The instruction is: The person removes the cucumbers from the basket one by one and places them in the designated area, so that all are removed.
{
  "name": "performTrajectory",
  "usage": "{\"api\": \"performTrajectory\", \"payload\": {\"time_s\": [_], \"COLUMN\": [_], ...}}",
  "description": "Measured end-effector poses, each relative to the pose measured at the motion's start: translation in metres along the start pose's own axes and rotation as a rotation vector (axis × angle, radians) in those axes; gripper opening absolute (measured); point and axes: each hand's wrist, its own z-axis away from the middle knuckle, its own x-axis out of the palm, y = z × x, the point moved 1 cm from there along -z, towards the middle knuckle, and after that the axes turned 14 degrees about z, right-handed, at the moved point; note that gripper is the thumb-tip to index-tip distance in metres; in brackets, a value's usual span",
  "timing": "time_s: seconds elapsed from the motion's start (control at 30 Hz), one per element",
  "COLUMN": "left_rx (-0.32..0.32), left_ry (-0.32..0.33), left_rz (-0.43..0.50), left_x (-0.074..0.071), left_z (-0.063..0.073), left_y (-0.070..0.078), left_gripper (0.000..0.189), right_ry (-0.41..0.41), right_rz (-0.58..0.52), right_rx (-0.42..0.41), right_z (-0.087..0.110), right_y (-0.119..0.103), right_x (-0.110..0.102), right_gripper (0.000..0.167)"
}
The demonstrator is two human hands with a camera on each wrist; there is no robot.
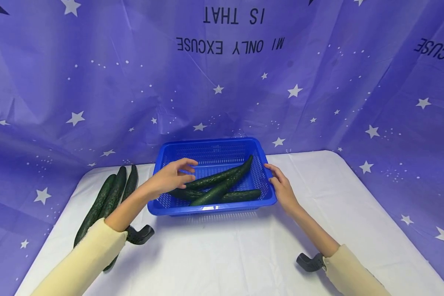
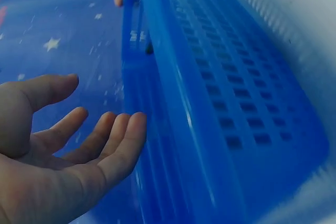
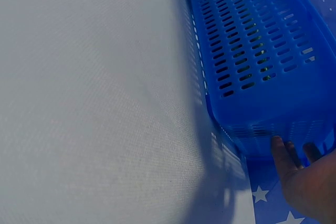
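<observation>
Hands point(image 1: 174, 176) point(image 1: 284, 191) throughout; outlying cucumbers point(image 1: 114, 195), head view only

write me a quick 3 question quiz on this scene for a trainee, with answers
1. Which hand grips the blue basket at its right end? a) left b) right
2. True or false: every cucumber in view lies inside the basket.
3. What is the left hand holding?

Key
1. b, the right hand.
2. False: some cucumbers lie on the white tabletop, to the left of the basket.
3. Nothing.
</observation>
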Motion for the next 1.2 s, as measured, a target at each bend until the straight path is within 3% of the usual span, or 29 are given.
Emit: {"api": "performTrajectory", "payload": {"time_s": [0.2,0.4,0.77,1.03,1.2], "left_rx": [-0.043,-0.084,-0.137,-0.16,-0.148], "left_ry": [-0.075,-0.116,-0.144,-0.175,-0.177], "left_rz": [-0.022,-0.065,-0.072,-0.094,-0.049], "left_x": [0.029,0.047,0.059,0.061,0.062], "left_z": [-0.026,-0.041,-0.059,-0.067,-0.07], "left_y": [-0.001,-0.01,-0.032,-0.034,-0.035], "left_gripper": [0.044,0.046,0.051,0.054,0.054], "right_ry": [-0.001,0.0,-0.002,0.0,-0.001], "right_rz": [-0.005,0.002,0.019,0.028,0.02], "right_rx": [-0.003,-0.007,0.004,0.007,0.008], "right_z": [-0.001,-0.002,-0.001,0.001,0.0], "right_y": [0.001,0.001,0.0,-0.001,0.0], "right_x": [0.0,0.0,0.0,-0.001,-0.001], "right_gripper": [0.049,0.049,0.049,0.05,0.05]}}
